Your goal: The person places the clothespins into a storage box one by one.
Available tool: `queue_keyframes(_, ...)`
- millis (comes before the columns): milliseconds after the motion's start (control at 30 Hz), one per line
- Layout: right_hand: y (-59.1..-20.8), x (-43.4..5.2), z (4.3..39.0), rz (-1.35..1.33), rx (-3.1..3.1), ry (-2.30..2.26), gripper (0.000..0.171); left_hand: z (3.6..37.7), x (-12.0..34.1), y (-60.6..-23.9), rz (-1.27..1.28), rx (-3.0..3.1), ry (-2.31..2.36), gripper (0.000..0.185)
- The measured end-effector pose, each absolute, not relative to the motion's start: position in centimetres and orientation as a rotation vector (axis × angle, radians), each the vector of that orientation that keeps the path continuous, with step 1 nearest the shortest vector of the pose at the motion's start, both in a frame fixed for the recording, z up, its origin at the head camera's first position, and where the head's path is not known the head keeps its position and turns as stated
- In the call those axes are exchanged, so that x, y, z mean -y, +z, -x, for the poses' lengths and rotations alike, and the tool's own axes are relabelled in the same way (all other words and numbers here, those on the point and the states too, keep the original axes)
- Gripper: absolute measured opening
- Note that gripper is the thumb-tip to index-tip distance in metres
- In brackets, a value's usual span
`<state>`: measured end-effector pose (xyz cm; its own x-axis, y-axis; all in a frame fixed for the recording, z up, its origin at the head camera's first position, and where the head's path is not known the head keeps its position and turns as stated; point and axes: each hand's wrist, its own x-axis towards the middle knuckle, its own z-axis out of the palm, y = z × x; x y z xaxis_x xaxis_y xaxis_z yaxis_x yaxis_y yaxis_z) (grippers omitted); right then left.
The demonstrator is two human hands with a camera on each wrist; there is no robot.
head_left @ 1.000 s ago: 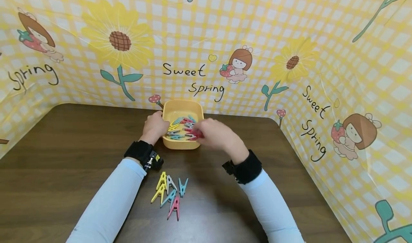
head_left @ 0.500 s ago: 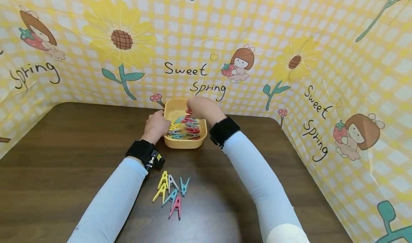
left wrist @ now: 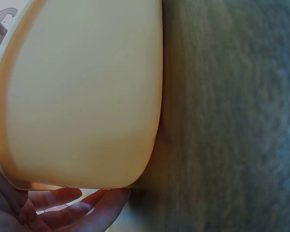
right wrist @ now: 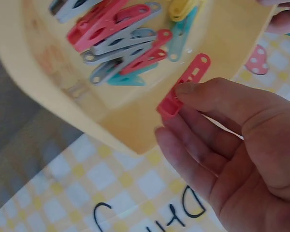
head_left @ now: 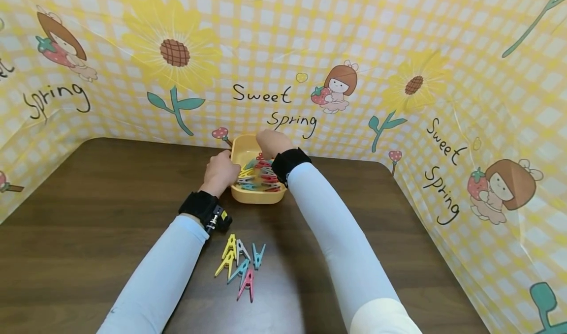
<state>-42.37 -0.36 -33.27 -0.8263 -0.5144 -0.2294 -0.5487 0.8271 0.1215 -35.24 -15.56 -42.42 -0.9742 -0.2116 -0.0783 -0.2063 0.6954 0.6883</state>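
Note:
A yellow plastic box (head_left: 258, 197) stands on the table against the cloth backdrop, with several red, grey, teal and yellow clothespins inside. My left hand (head_left: 221, 172) grips its left side, the thumb at the rim; in the left wrist view the fingers (left wrist: 104, 208) curl against the outer wall. Over the box's far end, my right hand (head_left: 274, 143) pinches a red clothespin (right wrist: 199, 66) between thumb and fingers. The right wrist view has that clothespin near the box's inner wall, apart from the pile. The head view mostly hides it behind the hand.
Nearer me on the brown table (head_left: 110, 235) lies a loose group of clothespins: two yellow ones, a white one (head_left: 241, 251), teal ones (head_left: 258, 256) and a red one (head_left: 247, 285). A yellow checked cloth (head_left: 199, 53) rises behind and beside the table.
My right hand has moved from the box's near right corner to its far end, holding a red clothespin. The left hand keeps its grip on the box. The loose clothespins have not moved.

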Motion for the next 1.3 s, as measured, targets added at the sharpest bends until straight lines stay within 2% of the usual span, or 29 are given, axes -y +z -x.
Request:
queue_keyframes(167,-34.0,0.0,42.5,0.802,-2.88,0.271,0.009,35.3,15.6,-42.4,-0.355,2.894,-1.174,0.05)
queue_keyframes(467,-35.0,-0.4,43.4,0.79,-2.891,0.29,0.01,35.3,15.5,-42.4,-0.359,2.885,-1.159,0.048)
queue_keyframes(833,-34.9,-0.9,43.5,0.769,-2.857,0.236,0.023,35.1,15.4,-42.2,-0.367,2.885,-1.171,0.049)
queue_keyframes(1033,-33.9,-1.5,42.6,0.822,-2.864,0.104,0.011,35.1,15.6,-42.3,-0.364,2.897,-1.172,0.051)
queue_keyframes(1200,-32.2,-2.3,40.3,0.901,-2.874,0.034,0.039,35.1,15.6,-42.2,-0.378,2.903,-1.224,0.049)
queue_keyframes(1300,-31.2,-3.0,37.9,0.984,-2.867,-0.008,0.046,35.2,15.7,-42.1,-0.385,2.909,-1.249,0.049)
